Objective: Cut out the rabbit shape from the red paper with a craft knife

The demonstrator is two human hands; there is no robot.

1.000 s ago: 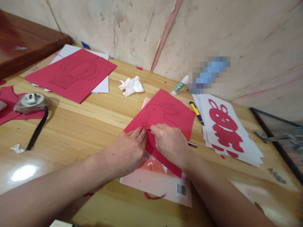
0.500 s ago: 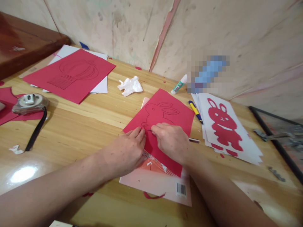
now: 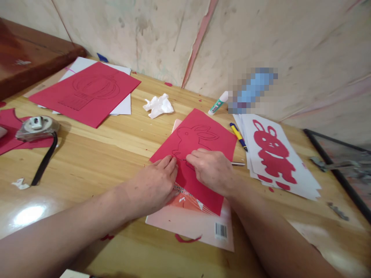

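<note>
A red paper sheet with a rabbit outline drawn on it lies on a pale pink booklet. My left hand rests on the sheet's left part, its fingers lying flat and close together. In my right hand, closed in a pinch, is a slim craft knife. Its back end sticks out to the right of the hand. The thin tip touches the paper near the rabbit's paws, just right of my left fingertips. Most of the handle is hidden by my right hand.
Red paper with a lantern drawing lies at left, near a tape measure. Crumpled tissue, a glue stick and a yellow-blue pen lie behind. White sheets with a red rabbit cut-out are at right.
The craft knife's back end has swung slightly away from me, and its tip now shows more between my hands. My right hand has shifted slightly; my left hand stays in place.
</note>
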